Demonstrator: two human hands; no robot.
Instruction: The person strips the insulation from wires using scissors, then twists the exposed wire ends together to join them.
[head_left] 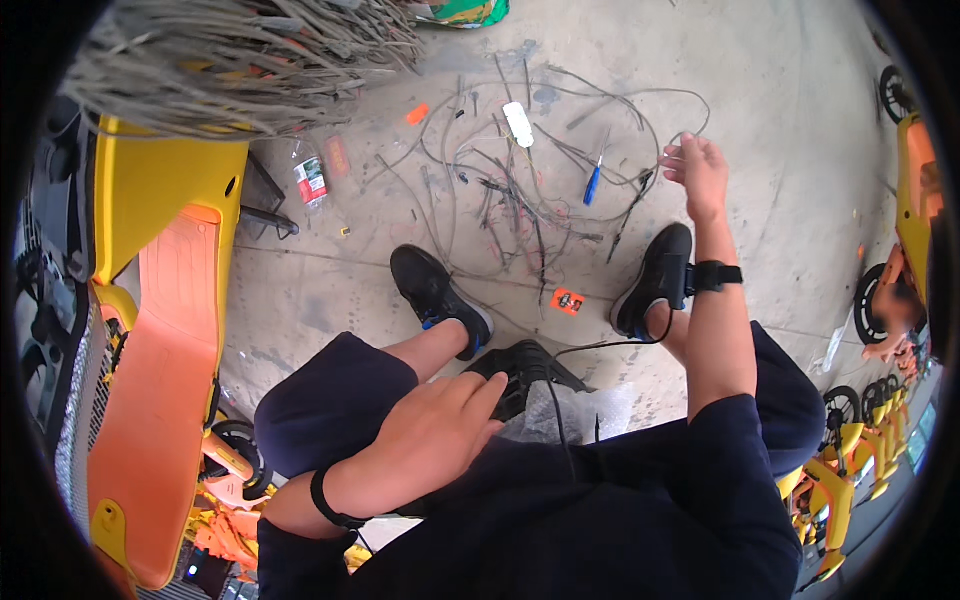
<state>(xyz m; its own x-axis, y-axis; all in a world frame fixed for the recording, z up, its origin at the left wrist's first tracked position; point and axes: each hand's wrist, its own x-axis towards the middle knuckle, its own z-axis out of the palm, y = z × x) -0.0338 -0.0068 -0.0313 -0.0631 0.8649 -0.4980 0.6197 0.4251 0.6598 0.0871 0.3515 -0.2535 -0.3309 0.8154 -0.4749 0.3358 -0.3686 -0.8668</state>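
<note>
My right hand is stretched out over the floor, its fingers bent around a thin grey cable that loops up to the fingertips. Below it lies a tangle of grey and black cable pieces between and beyond my shoes. A blue-handled screwdriver rests just left of that hand. My left hand lies over my lap with its fingers stretched out, the tips beside a black ribbed plastic piece. Crumpled clear plastic wrap sits next to that piece. What the left palm touches is hidden.
Stripped grey cables are heaped at the upper left, above a yellow and orange vehicle body. A clear bottle, a white plastic piece and an orange card lie on the floor. Yellow vehicles line the right side.
</note>
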